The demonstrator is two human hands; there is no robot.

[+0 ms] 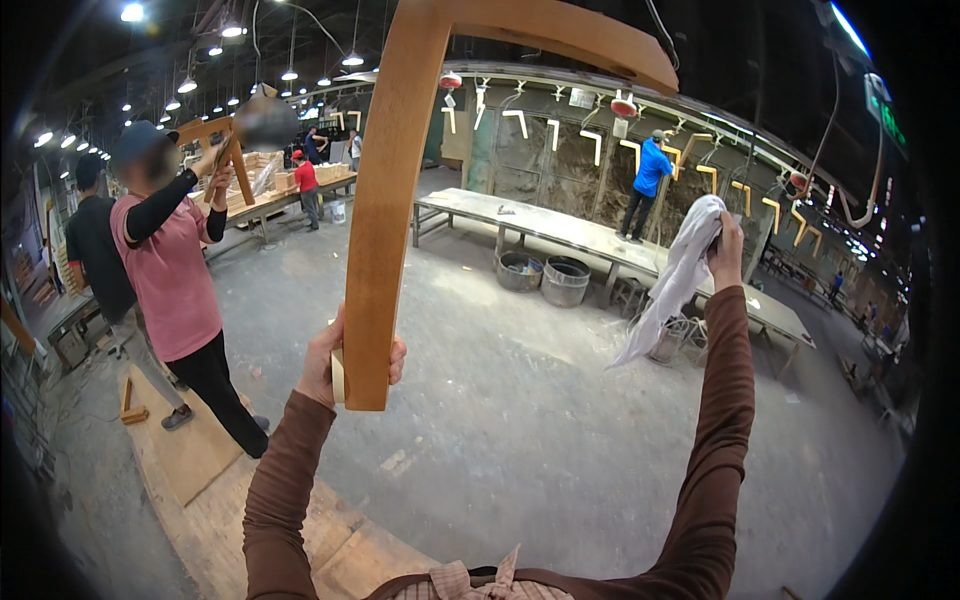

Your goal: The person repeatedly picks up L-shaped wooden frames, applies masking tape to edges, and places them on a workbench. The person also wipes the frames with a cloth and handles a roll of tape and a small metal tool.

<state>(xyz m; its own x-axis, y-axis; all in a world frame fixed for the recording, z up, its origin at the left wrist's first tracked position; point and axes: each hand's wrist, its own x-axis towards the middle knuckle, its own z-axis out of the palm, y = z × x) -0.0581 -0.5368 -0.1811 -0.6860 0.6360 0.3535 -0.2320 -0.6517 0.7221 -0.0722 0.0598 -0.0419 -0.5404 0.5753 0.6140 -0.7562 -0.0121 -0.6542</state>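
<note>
Your L grip point(319, 368) is wrapped round the low end of the wood frame point(380, 220), raised near left; R grip point(730, 248) holds white cloth point(682, 262), near right. Looks like pre-wipe; next prob needs L steady, cloth to frame.

Smooth wooden frame point(384, 220) (matt cloth rag point(684, 262))

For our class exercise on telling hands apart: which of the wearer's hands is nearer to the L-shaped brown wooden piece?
Left. The left hand grips the lower end of the wooden piece; the right hand is apart from it, off to its right, holding a white cloth.
</note>
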